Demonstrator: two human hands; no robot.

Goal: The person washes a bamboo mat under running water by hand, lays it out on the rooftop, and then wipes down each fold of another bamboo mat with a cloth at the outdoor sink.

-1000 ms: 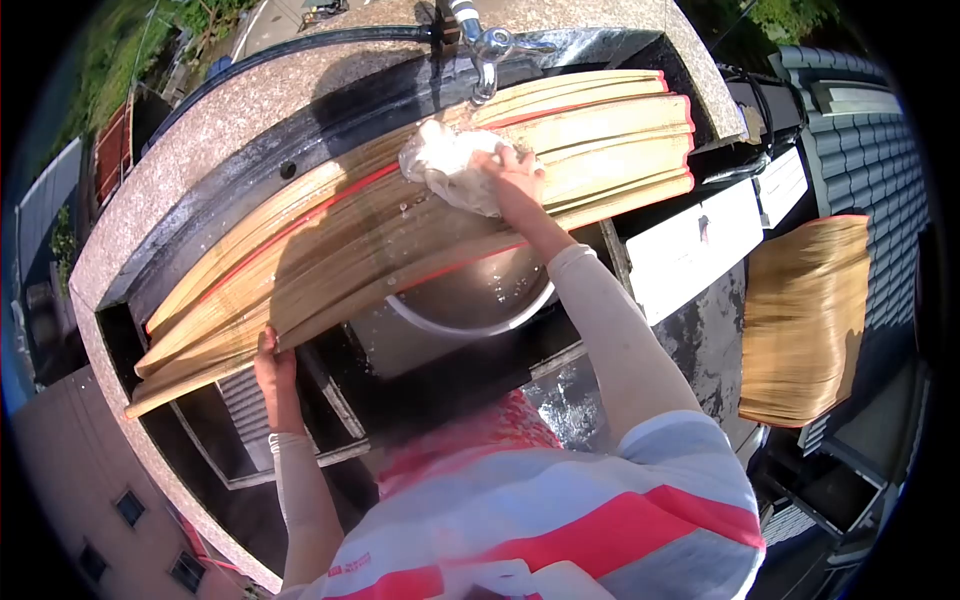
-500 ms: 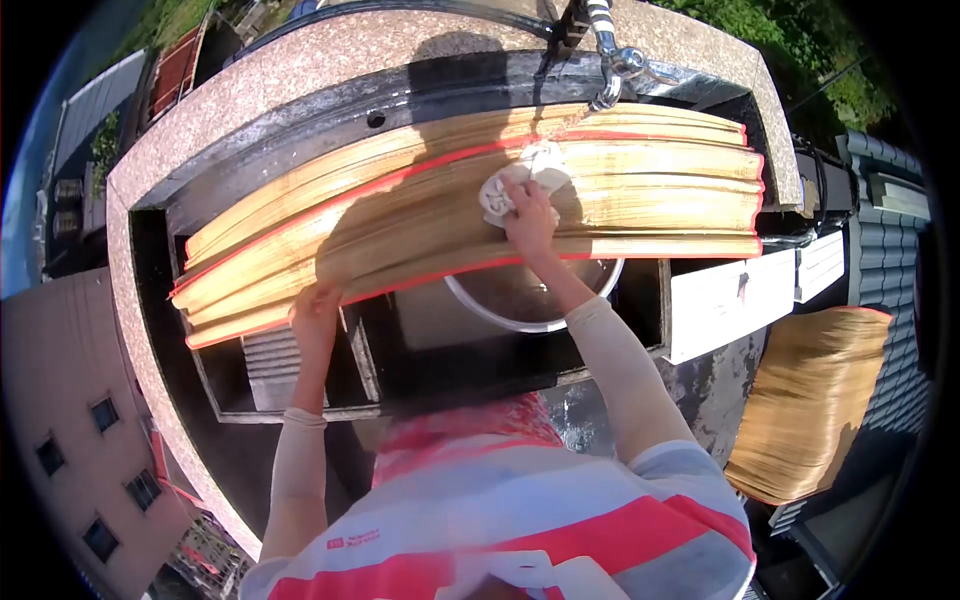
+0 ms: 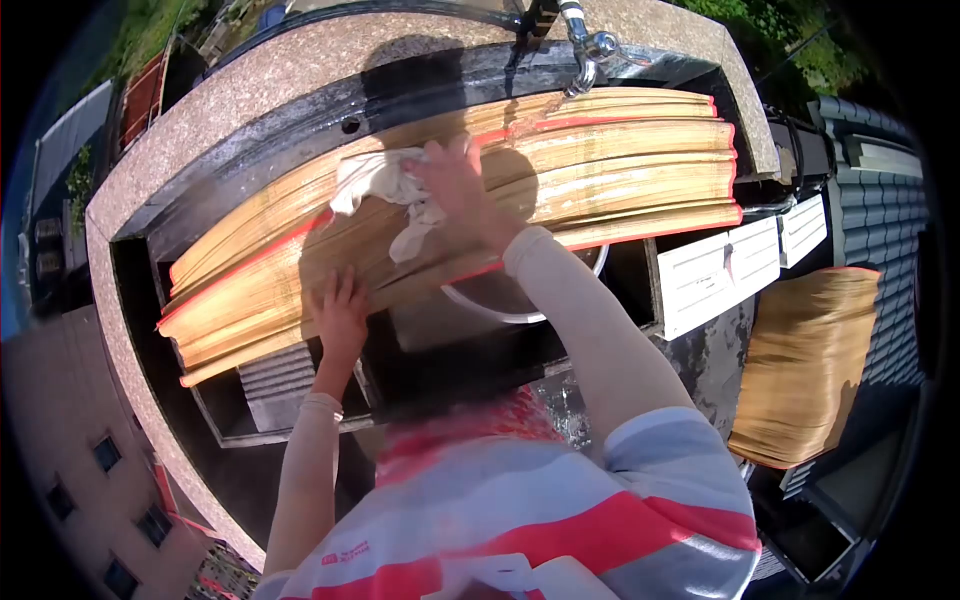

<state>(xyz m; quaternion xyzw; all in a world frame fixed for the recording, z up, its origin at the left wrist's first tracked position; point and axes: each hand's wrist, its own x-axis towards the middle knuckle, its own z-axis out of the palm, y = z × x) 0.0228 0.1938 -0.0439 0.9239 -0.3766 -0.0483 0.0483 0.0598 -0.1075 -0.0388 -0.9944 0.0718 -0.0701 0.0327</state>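
A long straw mat (image 3: 620,170) with red edging lies folded in layers across a stone sink. Its surface looks wet and shiny. My right hand (image 3: 455,185) is closed on a white cloth (image 3: 375,180), pressing it against the mat left of its middle; part of the cloth hangs loose toward me. My left hand (image 3: 342,315) rests on the near edge of the mat with its fingers apart. Below the mat, partly hidden by it and my right arm, shows the rim of a round basin (image 3: 500,315).
A metal tap (image 3: 590,60) stands over the far side of the sink. The speckled stone rim (image 3: 125,190) curves around the back and left. A ridged washboard surface (image 3: 277,385) lies near left. Another straw mat (image 3: 805,365) hangs at the right, beside white panels (image 3: 720,280).
My right hand has swept the cloth leftward across the mat, and the cloth has spread out. My left hand has shifted slightly right, its fingers now lying on the mat. The view has shifted a little.
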